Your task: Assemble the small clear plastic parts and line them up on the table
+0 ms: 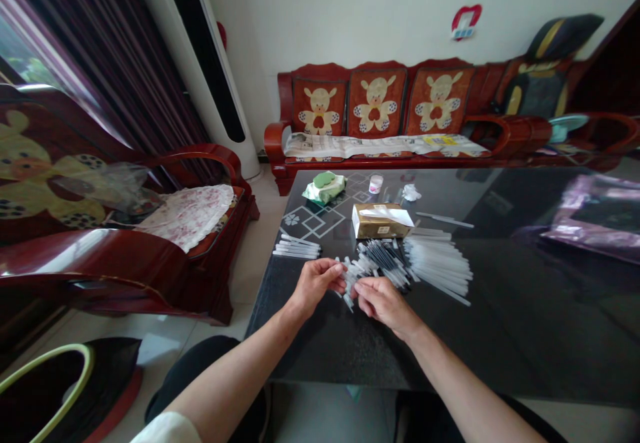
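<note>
Both hands are over the near part of a dark glossy table [500,336], close to each other. My left hand [320,280] has its thumb and fingers pinched together; what they hold is too small to make out. My right hand [383,301] is closed the same way, its fingertips beside the small pieces. Between and beyond them lies a pile of short, whitish translucent pieces [359,268], like pen caps. Thin dark sticks with pale ends, like pen refills [383,256], lie just behind. A fan of translucent white tubes [437,263], like pen barrels, spreads to the right.
Several white pens [297,247] lie in a row at left. Behind the pile stand a gold tissue box [383,221], a green wipes pack [325,188], a small white cup [376,184] and crumpled tissue [411,193]. A shiny purple package [595,219] lies right.
</note>
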Demonstrator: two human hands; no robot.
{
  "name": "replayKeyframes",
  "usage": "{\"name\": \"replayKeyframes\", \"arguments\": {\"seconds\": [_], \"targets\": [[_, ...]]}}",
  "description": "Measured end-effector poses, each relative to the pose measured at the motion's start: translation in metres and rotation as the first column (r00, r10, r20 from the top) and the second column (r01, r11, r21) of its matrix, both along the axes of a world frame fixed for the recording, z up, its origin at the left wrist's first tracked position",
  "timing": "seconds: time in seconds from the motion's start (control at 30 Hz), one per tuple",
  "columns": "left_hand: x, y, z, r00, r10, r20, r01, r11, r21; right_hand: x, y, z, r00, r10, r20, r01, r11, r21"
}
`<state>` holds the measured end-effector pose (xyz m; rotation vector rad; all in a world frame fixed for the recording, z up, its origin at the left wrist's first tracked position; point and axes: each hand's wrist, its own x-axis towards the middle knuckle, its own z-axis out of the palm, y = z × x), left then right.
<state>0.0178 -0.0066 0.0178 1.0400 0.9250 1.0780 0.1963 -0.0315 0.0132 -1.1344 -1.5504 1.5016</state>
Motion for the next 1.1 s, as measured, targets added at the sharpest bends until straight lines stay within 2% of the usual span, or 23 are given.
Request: {"name": "replayKeyframes", "arguments": {"seconds": [0.1,0.17,0.2,0.27,0.33,0.4,0.47,0.53,0.6,0.67,0.73,0.8,0.87,0.9,0.97,1.03,1.1], "targets": [[0.002,-0.001,0.002,0.999,0.049,-0.001,-0.049,0.999,0.002,-0.003,-0.001,0.0,0.993,-0.058,0.104,0.037,0.982,0.187],[0.001,-0.001,0.003,0.998,0.058,-0.007,-0.058,0.998,0.009,-0.005,-0.002,-0.001,0.99,-0.084,0.117,0.057,0.974,0.22],[0.0,0.0,0.003,0.999,0.046,-0.01,-0.045,0.999,0.016,-0.005,-0.002,-0.002,0.992,-0.085,0.098,0.064,0.978,0.201],[-0.003,0.001,0.003,1.0,-0.01,-0.015,0.011,0.999,0.034,-0.006,-0.003,-0.003,0.999,-0.047,0.021,0.046,0.996,0.077],[-0.006,0.002,0.003,0.996,-0.084,-0.017,0.084,0.995,0.056,-0.006,-0.004,-0.004,0.997,0.017,-0.076,-0.024,0.996,-0.089],[-0.007,0.003,0.003,0.991,-0.131,-0.018,0.132,0.989,0.073,-0.004,-0.005,-0.004,0.984,0.082,-0.159,-0.114,0.973,-0.201],[-0.007,0.003,0.004,0.991,-0.136,-0.022,0.137,0.988,0.074,-0.003,-0.006,-0.003,0.973,0.112,-0.203,-0.16,0.958,-0.24],[-0.005,0.002,0.004,0.995,-0.101,-0.026,0.103,0.993,0.057,-0.003,-0.005,-0.002,0.979,0.09,-0.183,-0.13,0.966,-0.223],[-0.004,0.001,0.004,0.998,-0.049,-0.028,0.05,0.998,0.035,-0.004,-0.004,-0.002,0.994,0.041,-0.098,-0.052,0.992,-0.111],[-0.001,0.0,0.004,1.0,0.001,-0.03,0.0,1.0,0.018,-0.006,-0.003,-0.002,0.999,-0.012,0.053,0.007,0.995,0.099],[0.001,-0.001,0.004,0.999,0.036,-0.035,-0.035,0.999,0.01,-0.009,-0.004,-0.001,0.963,-0.105,0.25,0.018,0.945,0.326],[0.002,-0.001,0.003,0.998,0.058,-0.039,-0.058,0.998,0.01,-0.011,-0.006,0.002,0.876,-0.235,0.422,0.001,0.874,0.485],[0.002,-0.001,0.002,0.997,0.07,-0.038,-0.069,0.997,0.017,-0.012,-0.008,0.003,0.801,-0.33,0.5,-0.001,0.834,0.551],[0.002,0.0,0.002,0.997,0.063,-0.036,-0.062,0.998,0.022,-0.012,-0.009,0.003,0.797,-0.336,0.501,0.007,0.835,0.55],[-0.001,0.001,0.001,0.999,0.012,-0.038,-0.01,0.999,0.037,-0.01,-0.009,0.002,0.867,-0.246,0.434,0.029,0.893,0.449],[-0.004,0.003,0.001,0.996,-0.074,-0.046,0.077,0.995,0.057,-0.008,-0.009,0.0,0.958,-0.068,0.28,0.009,0.978,0.207],[-0.007,0.004,0.001,0.989,-0.14,-0.052,0.144,0.987,0.075,-0.005,-0.008,-0.001,0.992,0.09,0.089,-0.085,0.995,-0.057]]}}
